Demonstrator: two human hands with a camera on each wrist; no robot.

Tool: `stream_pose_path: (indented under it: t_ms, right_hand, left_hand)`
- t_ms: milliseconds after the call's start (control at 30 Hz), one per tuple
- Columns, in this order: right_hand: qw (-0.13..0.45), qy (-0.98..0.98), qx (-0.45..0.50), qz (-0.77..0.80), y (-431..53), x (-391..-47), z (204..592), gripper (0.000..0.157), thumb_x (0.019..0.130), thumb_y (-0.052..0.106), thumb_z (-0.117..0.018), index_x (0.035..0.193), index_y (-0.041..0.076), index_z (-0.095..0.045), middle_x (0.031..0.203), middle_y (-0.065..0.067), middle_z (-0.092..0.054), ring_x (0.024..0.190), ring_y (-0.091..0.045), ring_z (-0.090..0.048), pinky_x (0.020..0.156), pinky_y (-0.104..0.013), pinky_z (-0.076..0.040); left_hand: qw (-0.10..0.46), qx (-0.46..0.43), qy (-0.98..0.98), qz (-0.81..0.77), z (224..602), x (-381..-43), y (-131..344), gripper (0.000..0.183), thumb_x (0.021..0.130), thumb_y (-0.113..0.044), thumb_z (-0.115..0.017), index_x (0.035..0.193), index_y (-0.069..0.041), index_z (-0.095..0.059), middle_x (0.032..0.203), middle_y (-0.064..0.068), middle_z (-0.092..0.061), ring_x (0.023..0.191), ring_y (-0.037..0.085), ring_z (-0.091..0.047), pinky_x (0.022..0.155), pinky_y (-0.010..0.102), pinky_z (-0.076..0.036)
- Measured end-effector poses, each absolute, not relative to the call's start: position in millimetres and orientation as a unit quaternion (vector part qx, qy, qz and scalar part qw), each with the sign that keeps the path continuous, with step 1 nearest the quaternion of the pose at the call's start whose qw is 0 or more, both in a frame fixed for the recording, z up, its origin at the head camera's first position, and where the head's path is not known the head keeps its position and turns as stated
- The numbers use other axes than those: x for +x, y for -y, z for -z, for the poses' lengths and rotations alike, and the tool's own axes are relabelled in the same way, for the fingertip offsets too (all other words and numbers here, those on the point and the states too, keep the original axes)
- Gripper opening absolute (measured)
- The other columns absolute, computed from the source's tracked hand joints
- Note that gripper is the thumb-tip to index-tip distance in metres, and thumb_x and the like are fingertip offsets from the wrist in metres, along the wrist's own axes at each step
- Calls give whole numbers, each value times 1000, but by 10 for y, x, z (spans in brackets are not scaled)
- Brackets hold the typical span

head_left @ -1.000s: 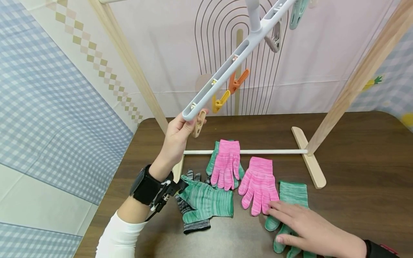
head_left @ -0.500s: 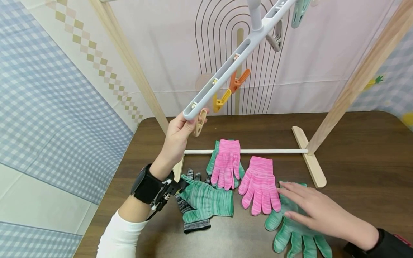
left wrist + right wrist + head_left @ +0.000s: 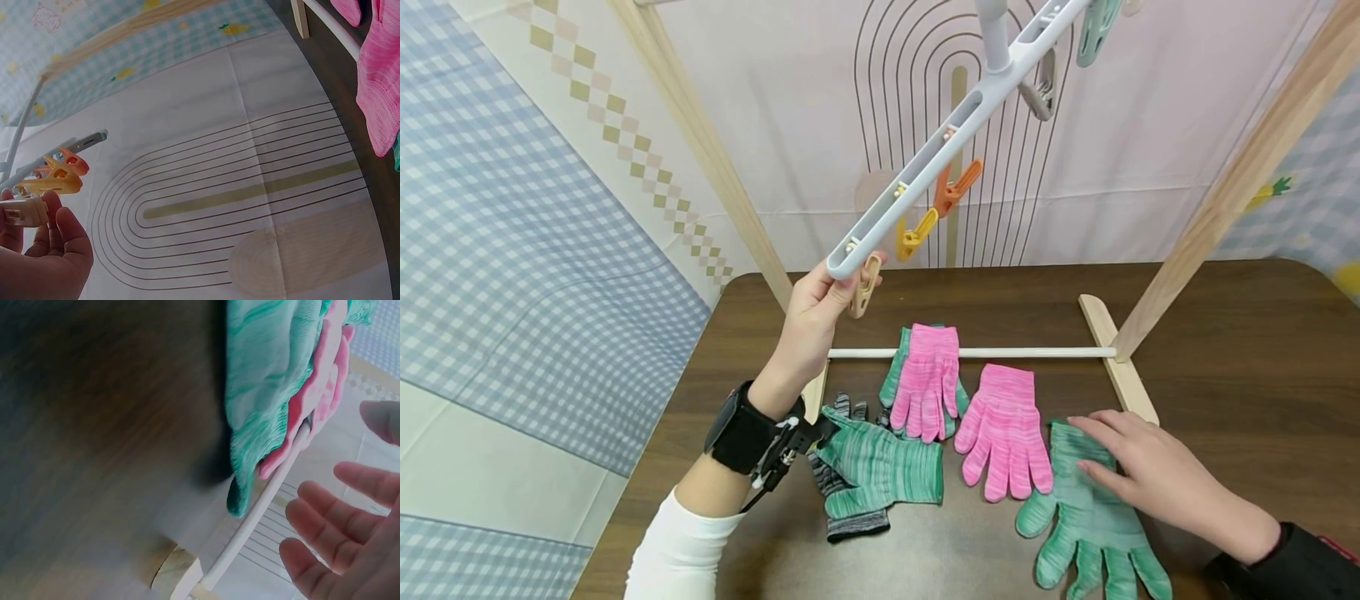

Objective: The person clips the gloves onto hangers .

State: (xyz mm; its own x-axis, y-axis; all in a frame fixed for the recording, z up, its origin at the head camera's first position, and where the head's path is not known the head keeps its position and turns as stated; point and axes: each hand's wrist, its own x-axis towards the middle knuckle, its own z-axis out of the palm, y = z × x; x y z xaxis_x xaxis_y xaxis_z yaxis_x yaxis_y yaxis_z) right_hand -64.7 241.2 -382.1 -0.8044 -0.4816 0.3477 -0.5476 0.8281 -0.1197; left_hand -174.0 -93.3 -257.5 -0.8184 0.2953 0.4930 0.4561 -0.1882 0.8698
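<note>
A: Far left — list what?

B: Left hand (image 3: 808, 312), thumb and fingers pinching the beige clip (image 3: 36, 210), just under the near end of the hanger (image 3: 922, 163).

A: Handling, by estimate?

B: Beige clip: likely light, stiff, sprung; best squeezed at the handle ends. Hanger: probably light plastic, apt to sway; best steadied at the end.

A: Next, below and rightward?

B: Grey-and-black glove (image 3: 859, 528), mostly covered by the left green glove (image 3: 902, 468). Overhead, along the hanger: yellow clip (image 3: 914, 237), then orange clip (image 3: 953, 192), both hanging downward.

A: Middle of the table?

B: Upper pink glove (image 3: 928, 379), laid over a second green glove (image 3: 891, 385). Then lower pink glove (image 3: 1003, 429), fingers toward the near side.

A: Far right?

B: Right green glove (image 3: 1093, 510), flat on the tabletop (image 3: 1247, 400), cuff pointing away, fingers toward the near side. At the cuff, from above or alongside: right hand (image 3: 1157, 467), fingers relaxed and a little apart, nothing pinched. Touching or just clear — cannot tell.

A: Handling of the right green glove?

B: Judged light, soft, limp, not fragile; knit cuff likely stretchy, palm face perhaps more grippy than slippery. Take by the cuff, thumb on top, fingers beneath. Avoid lifting by one fingertip: likely to fold and droop.
</note>
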Motion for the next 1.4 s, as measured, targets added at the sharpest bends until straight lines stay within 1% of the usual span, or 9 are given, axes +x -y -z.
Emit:
stream_pose_path:
  t_ms: [100,167,400,433,533,667,933,1133,1400]
  right_hand:
    - [162,948,256,-99,-2433,-663,3825,51,61,21,-77,107,8,-60,89,-1,-58,72,-13,-55,58,-29,-43]
    - [158,953,242,-96,-2447,-672,3830,50,61,21,-77,106,7,-61,86,-1,-58,66,-10,-52,54,-26,-40]
    - [53,978,180,-86,-2497,-686,3852,48,68,27,-73,108,4,-59,86,-5,-56,65,-13,-50,51,-26,-37]
    - [41,980,175,-84,-2499,-689,3859,48,69,27,-72,109,3,-59,85,-5,-56,65,-13,-50,51,-25,-36]
    - [24,982,166,-81,-2504,-694,3876,50,69,29,-72,109,3,-58,84,-5,-55,65,-12,-48,50,-25,-35]
    - [18,984,161,-76,-2505,-698,3900,50,69,29,-72,109,2,-58,83,-6,-54,65,-13,-48,49,-25,-34]
    - [3,986,156,-64,-2487,-694,3945,50,69,30,-71,108,1,-58,82,-6,-52,63,-13,-45,48,-25,-33]
    - [-5,987,150,-61,-2486,-702,3952,51,69,31,-71,108,1,-58,81,-5,-51,61,-13,-44,46,-25,-32]
    - [-30,988,138,-58,-2494,-725,3951,53,68,33,-71,108,1,-58,82,-6,-52,63,-15,-48,45,-26,-34]
  left_hand:
    - [55,-294,635,712,2572,-1732,934,35,80,-46,-48,89,-12,-53,106,4,-58,100,15,-54,91,37,-41]
    - [54,-293,635,712,2568,-1727,934,35,80,-46,-48,89,-12,-53,104,-1,-59,99,15,-54,91,37,-41]
    - [53,-297,634,712,2556,-1718,931,34,80,-45,-48,89,-12,-52,102,-4,-59,101,14,-53,91,36,-41]
    - [53,-297,635,712,2556,-1716,931,34,80,-45,-47,89,-13,-52,102,-3,-59,101,14,-53,91,36,-41]
    - [53,-299,634,711,2554,-1711,931,33,80,-45,-47,88,-13,-52,107,14,-57,102,14,-53,91,36,-41]
    - [54,-300,634,711,2551,-1704,934,33,80,-45,-47,88,-13,-52,114,33,-47,102,14,-53,92,37,-41]
    - [54,-294,637,710,2547,-1712,933,33,80,-45,-48,87,-13,-52,110,15,-56,102,15,-54,91,36,-41]
    - [54,-299,638,708,2548,-1715,934,31,80,-44,-47,87,-14,-53,115,33,-48,101,14,-54,91,35,-41]
    - [55,-297,638,708,2538,-1700,934,32,80,-45,-47,88,-15,-54,116,33,-48,100,14,-54,91,36,-41]
